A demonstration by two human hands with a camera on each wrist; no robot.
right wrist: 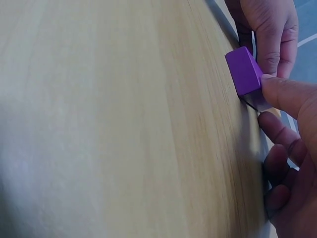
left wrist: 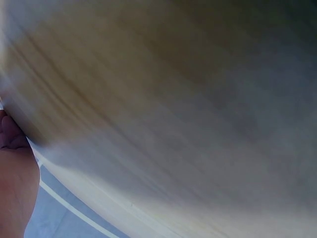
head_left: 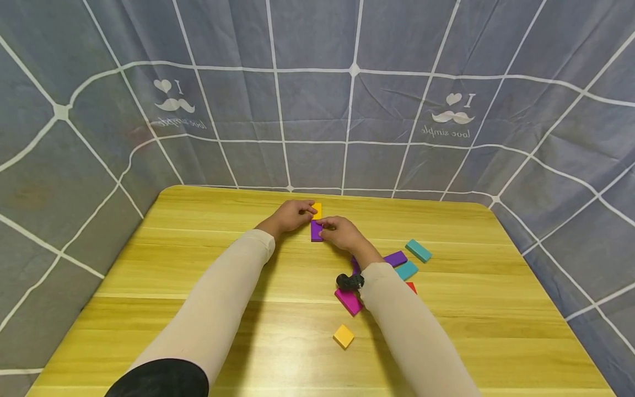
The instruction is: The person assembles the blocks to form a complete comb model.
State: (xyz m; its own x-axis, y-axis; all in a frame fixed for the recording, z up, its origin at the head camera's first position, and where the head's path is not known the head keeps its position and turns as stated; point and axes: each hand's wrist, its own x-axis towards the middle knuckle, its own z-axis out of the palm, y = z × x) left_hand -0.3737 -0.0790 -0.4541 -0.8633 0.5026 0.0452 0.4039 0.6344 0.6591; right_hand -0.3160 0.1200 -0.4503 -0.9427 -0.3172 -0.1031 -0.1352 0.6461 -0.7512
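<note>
In the head view a yellow block [head_left: 318, 210] and a purple block [head_left: 316, 231] lie end to end near the table's far edge. My left hand [head_left: 294, 215] comes from the left, its index finger and thumb holding the yellow block. From the right, my right hand [head_left: 342, 232] has its thumb and index finger at the purple block's right side. The right wrist view shows the purple block [right wrist: 243, 72] between thumb and fingertips, with the left hand [right wrist: 272, 29] just beyond. Only part of the left hand [left wrist: 15, 173] appears in the left wrist view; its fingertips are hidden there.
Right of the right forearm lie teal blocks [head_left: 419, 250], another purple block [head_left: 395, 258] and a partly covered red block [head_left: 412, 287]. A magenta block [head_left: 349, 302] and a yellow square block [head_left: 343, 336] are nearer. A grey curtain [head_left: 317, 110] surrounds the wooden table [head_left: 173, 275].
</note>
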